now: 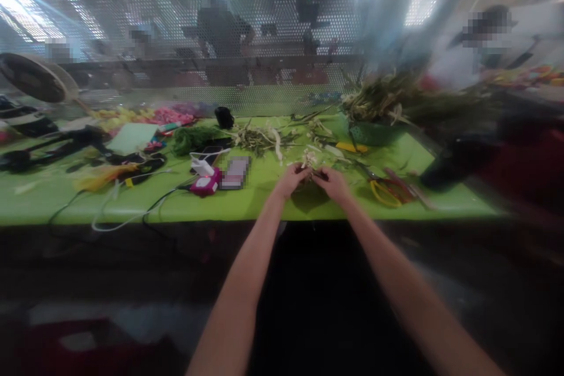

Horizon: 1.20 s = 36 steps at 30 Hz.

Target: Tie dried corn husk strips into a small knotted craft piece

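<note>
Near the front edge of the green table, my left hand [290, 180] and my right hand [333, 183] meet with fingers closed around a small pale bunch of dried plant stems [309, 158]. Its lower part is hidden behind my fingers. Just beyond lie more dried stems [259, 137] in a loose heap. Right of my right hand rest yellow-handled scissors [385, 192]. To the left of my left hand a phone [235, 173] lies flat beside a magenta power adapter [206, 183] with a white charger plugged in.
A green basket [372, 131] heaped with dried stalks stands at the back right. Cables [118, 226] trail over the table's front edge at left. Pink and yellow flowers [170, 114] lie at the back left, before a perforated metal screen [273, 29]. Other people are beyond it.
</note>
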Motion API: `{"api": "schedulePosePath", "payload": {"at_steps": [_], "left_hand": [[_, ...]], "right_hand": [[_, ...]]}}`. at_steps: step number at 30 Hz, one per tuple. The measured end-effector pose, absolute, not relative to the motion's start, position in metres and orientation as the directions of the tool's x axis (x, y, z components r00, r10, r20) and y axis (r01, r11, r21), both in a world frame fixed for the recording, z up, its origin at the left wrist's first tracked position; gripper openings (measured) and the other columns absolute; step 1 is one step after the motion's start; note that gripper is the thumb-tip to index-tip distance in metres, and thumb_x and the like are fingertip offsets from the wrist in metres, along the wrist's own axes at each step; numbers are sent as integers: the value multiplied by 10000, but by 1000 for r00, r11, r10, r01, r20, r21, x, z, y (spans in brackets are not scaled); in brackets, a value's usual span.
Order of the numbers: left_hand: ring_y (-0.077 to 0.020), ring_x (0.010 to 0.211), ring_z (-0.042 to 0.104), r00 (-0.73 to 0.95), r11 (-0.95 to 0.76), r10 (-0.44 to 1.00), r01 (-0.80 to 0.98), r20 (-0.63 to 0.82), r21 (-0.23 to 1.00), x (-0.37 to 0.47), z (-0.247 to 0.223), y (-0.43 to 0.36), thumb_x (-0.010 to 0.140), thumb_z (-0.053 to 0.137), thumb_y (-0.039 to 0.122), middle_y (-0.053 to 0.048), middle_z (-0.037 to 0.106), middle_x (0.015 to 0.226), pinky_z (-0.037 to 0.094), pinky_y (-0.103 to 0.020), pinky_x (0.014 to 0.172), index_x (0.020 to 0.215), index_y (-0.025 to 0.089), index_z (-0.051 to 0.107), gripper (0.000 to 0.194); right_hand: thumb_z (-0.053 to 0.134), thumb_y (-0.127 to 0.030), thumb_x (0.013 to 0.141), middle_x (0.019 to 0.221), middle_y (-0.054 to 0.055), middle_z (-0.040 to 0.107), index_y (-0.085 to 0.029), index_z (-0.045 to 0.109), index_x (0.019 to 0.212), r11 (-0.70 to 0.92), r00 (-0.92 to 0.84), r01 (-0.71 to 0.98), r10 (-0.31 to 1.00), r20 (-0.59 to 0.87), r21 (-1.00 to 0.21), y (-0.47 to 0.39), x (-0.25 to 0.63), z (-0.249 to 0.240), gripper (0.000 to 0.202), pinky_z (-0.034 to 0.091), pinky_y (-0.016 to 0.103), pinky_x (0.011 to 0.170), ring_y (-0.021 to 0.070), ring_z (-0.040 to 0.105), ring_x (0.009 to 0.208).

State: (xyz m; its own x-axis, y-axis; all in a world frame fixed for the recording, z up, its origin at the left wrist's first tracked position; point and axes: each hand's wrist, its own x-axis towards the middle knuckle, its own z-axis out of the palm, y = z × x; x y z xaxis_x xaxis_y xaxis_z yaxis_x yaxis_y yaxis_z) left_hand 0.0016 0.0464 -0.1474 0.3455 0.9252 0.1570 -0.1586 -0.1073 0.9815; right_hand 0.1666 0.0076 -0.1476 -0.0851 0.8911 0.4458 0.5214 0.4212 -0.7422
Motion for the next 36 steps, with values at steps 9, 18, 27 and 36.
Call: {"api": "schedulePosePath", "payload": {"at_steps": [9,18,27,36], "left_hand": [[-98,622,515,359,-186,913,-59,195,981,-1,-148,50,704,743,420,10,604,679,402,-233,632,810,126,638,329],[-101,613,534,402,-144,899,-102,173,984,-3,-148,42,708,752,465,6,608,697,407,-236,607,851,137,614,384],[-70,520,422,406,-126,904,-38,131,991,-4,-146,39,724,718,490,38,518,596,301,-233,520,761,152,552,378],[-78,595,469,391,-136,906,-98,164,986,-3,-147,38,730,731,421,10,577,679,350,-236,593,808,133,596,327]], "right_hand": [[630,-388,781,640,-5,562,-192,624,696,399,-39,507,896,442,-764,7,168,-145,214,326,287,613,164,483,635],[633,-452,764,649,9,614,-167,671,747,357,-59,400,929,365,-844,3,169,-140,288,367,276,591,158,506,612],[633,-386,714,678,8,619,-179,630,744,332,-90,336,943,321,-881,6,168,-142,209,400,283,632,161,524,654],[659,-360,693,676,-6,584,-183,610,747,323,-91,320,946,311,-890,4,166,-143,191,379,278,615,147,490,639]]}}
